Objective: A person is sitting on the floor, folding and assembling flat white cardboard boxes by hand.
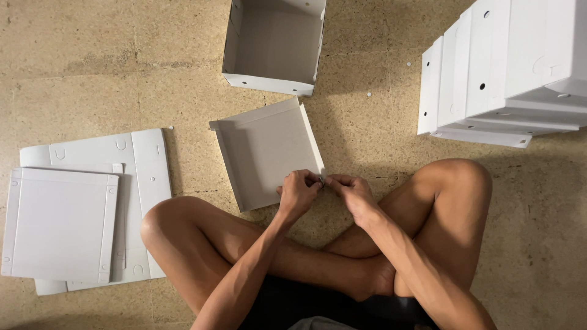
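A person sits cross-legged on the floor, both hands working one corner of a shallow white cardboard lid that lies just ahead of the knees. The left hand and right hand are curled nearly closed, fingertips pinching the lid's near right corner; three walls look raised, so this lid seems nearly formed. One open box stands beyond it, a stack of finished boxes, perhaps four or five, fills the upper right, and a pile of flat blanks, at least two, waits at the left.
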